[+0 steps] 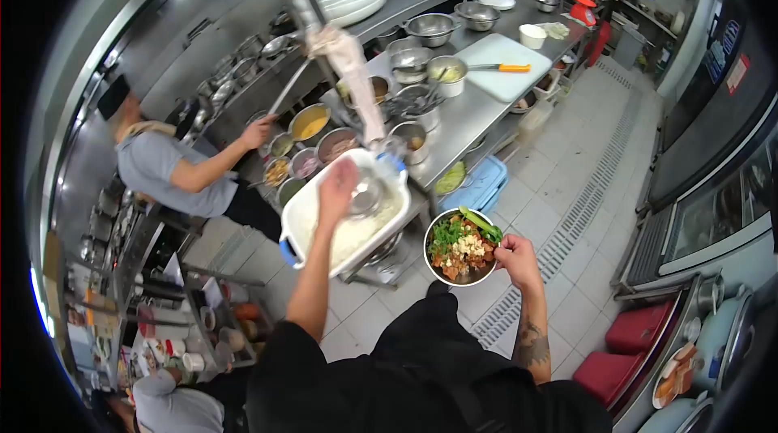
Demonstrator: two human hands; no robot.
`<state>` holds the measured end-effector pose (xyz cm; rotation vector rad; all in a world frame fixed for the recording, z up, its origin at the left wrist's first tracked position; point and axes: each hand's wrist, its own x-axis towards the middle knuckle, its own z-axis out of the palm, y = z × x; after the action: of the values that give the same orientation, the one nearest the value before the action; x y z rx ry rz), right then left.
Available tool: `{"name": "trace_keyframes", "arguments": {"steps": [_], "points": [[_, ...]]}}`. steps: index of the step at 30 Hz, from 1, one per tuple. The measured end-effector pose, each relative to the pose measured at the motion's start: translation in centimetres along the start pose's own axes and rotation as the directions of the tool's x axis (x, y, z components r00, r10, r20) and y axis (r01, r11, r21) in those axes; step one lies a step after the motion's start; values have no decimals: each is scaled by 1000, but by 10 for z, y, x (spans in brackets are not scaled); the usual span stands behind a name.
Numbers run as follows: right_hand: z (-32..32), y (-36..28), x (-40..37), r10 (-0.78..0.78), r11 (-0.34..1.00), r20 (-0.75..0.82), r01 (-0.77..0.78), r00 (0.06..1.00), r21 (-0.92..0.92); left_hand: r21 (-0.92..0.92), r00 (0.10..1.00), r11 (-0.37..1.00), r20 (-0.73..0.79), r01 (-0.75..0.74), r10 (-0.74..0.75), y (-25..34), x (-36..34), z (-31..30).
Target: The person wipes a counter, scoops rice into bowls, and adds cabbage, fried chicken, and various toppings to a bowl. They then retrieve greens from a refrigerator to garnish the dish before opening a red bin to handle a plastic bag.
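My right hand (517, 261) pinches the rim of a metal bowl (431, 264) filled with chopped greens, brown pieces, pale crumbled bits and green slices. Over a white rectangular tub (293, 214) with blue handles reaches my left hand (339, 188), smeared by motion. Beside its fingers, inside the tub, is a small round metal bowl (366, 195). White, grainy food (356, 234) covers the tub's bottom. Whether my left fingers grip the small bowl cannot be made out.
A co-worker (182, 166) stands at the left, holding a long utensil. The steel counter (454, 137) carries pots, a white cutting board (496, 56) and an orange-handled knife (514, 68). A blue lid (484, 183) lies below. Another person (174, 405) is at lower left.
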<state>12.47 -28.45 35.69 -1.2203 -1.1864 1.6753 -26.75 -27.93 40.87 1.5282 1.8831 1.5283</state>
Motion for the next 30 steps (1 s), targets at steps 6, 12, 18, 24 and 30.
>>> {"name": "trace_keyframes", "arguments": {"steps": [6, 12, 18, 24, 30], "points": [[-145, -7, 64, 21, 1000, -176, -21, 984, 1, 240, 916, 970, -397, 44, 57, -35, 209, 69], [-298, -28, 101, 15, 999, -474, -33, 881, -31, 489, 492, 856, -794, 169, 356, -3, 172, 178], [-429, -81, 199, 55, 995, -579, 6, 813, 104, 737, 617, 554, -239, -387, 749, 173, 286, 333], [-537, -125, 384, -35, 997, -527, 69, 849, 45, 709, 684, 427, 108, -562, 722, 236, 536, 438], [-630, -184, 537, -60, 981, -428, 132, 902, 141, 976, 993, 189, 93, -106, 76, 193, 651, 456]]}}
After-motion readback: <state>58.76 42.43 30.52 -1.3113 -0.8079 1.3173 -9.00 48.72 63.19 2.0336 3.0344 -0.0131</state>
